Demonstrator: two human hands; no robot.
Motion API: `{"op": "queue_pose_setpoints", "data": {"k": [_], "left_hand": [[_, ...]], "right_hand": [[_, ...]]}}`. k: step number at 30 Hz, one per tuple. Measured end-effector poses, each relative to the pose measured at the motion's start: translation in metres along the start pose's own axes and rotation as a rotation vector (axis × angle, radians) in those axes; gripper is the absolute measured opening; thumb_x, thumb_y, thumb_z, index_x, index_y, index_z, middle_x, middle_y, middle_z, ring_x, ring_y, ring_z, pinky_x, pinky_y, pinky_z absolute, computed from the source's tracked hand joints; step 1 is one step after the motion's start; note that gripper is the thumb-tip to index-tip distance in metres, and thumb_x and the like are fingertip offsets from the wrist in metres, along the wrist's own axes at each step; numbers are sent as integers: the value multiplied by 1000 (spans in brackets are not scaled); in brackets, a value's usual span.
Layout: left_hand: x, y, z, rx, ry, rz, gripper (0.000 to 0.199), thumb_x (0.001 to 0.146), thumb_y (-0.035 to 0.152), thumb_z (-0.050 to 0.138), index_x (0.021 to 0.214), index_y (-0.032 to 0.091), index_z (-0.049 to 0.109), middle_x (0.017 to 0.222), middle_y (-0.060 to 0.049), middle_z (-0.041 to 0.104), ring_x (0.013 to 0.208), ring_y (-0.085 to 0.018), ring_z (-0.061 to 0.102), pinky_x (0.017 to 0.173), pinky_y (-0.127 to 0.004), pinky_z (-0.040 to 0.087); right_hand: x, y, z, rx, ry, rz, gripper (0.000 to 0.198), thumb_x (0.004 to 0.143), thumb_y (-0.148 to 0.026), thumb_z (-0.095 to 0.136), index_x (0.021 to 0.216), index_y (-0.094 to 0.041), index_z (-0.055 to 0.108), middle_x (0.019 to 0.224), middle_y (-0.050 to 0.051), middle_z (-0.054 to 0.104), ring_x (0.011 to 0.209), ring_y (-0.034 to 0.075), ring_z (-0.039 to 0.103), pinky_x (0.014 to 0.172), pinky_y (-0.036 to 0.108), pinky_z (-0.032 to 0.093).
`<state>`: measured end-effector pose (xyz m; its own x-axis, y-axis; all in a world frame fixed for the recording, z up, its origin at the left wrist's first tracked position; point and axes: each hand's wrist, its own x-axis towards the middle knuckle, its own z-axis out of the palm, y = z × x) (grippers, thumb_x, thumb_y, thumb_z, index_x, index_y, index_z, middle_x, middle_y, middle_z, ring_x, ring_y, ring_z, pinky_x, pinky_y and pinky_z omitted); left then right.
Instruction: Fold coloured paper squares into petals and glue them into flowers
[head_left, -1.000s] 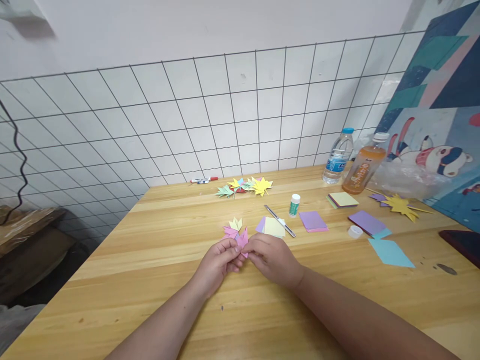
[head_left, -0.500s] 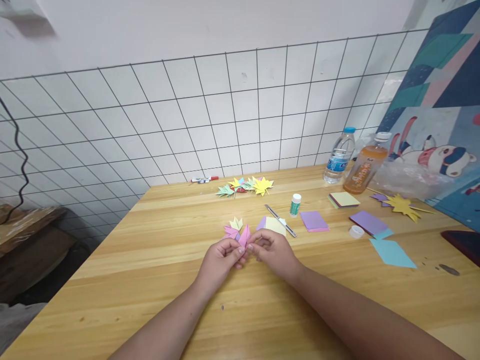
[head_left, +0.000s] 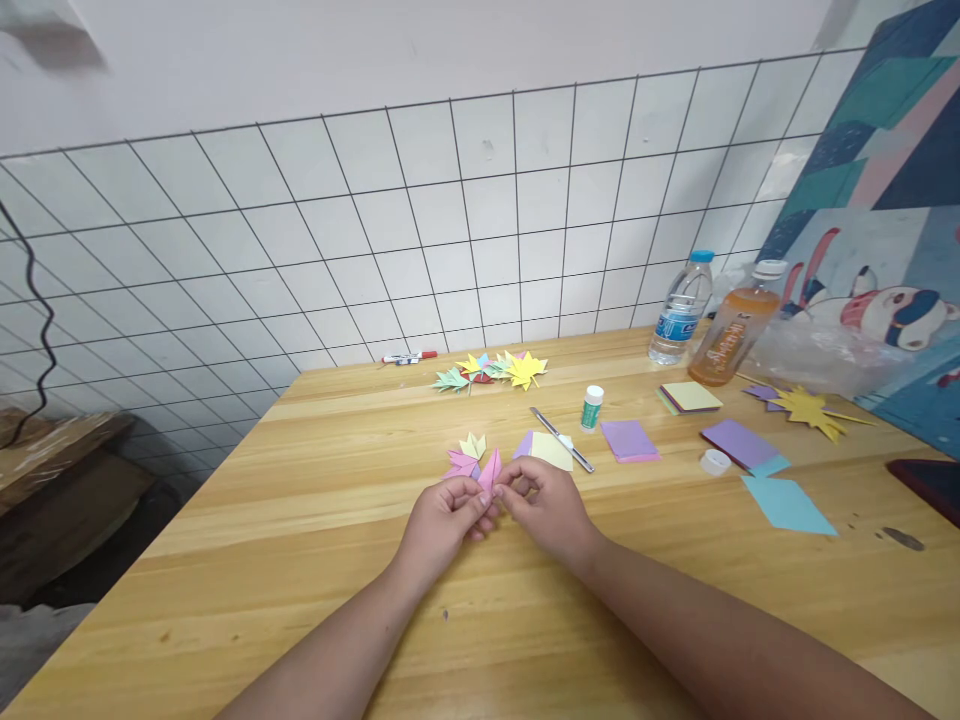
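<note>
A folded piece of pink paper (head_left: 490, 469) is pinched between both hands, its pointed end standing up. My left hand (head_left: 448, 517) closes thumb and fingers on its lower left side. My right hand (head_left: 546, 503) pinches the lower right edge; its fingertips partly cover the fold. Just behind my left hand lie a pink folded paper piece (head_left: 460, 464) and a cream folded one (head_left: 473, 446). Beyond my right hand, a craft knife (head_left: 561, 440) rests across a sheet of cream paper (head_left: 550, 453). A glue stick (head_left: 591, 409) stands upright farther back.
Finished paper leaves (head_left: 526, 370) and a marker (head_left: 409, 357) lie near the tiled wall. To the right are purple sheets (head_left: 628, 441), a white cap (head_left: 715, 462), a blue sheet (head_left: 789, 505), a water bottle (head_left: 681, 310), an orange drink bottle (head_left: 733, 335) and a yellow paper star (head_left: 810, 411).
Both hands keep their pinch on the pink paper, almost unmoved. The camera view has shifted very slightly; the other things stay in place.
</note>
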<state>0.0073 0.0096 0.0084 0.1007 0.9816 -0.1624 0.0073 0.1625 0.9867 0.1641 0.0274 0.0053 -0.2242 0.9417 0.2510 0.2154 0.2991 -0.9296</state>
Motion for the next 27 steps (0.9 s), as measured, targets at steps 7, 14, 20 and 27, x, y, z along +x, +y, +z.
{"op": "queue_pose_setpoints", "data": {"k": [7,14,20,27], "left_hand": [[1,-2,0,5,26,32,36,61,47,74,68,14,62,62,-3,65,51,-11,57,47,-21,43],[1,-5,2,63,60,82,29,65,41,71,70,15,60,59,-2,64,49,-11,57,46,-20,43],[-1,0,1,58,15,80,31,61,42,74,68,15,61,59,-2,64,49,-12,57,47,-21,44],[1,-4,-6,121,23,123,27,68,42,70,71,16,65,61,-2,62,56,-13,55,52,-22,43]], "right_hand": [[1,8,0,91,-98,134,33,73,-33,62,102,-18,56,84,3,64,59,10,57,51,21,44],[6,8,-2,186,-126,183,23,67,-37,65,61,-17,56,56,-3,54,52,10,49,52,22,41],[8,12,-4,135,-155,120,22,66,-33,65,57,-18,53,55,-4,52,54,10,47,53,22,38],[4,15,-6,-51,-205,67,17,78,-34,57,74,-18,60,66,-2,58,58,11,49,55,21,38]]}}
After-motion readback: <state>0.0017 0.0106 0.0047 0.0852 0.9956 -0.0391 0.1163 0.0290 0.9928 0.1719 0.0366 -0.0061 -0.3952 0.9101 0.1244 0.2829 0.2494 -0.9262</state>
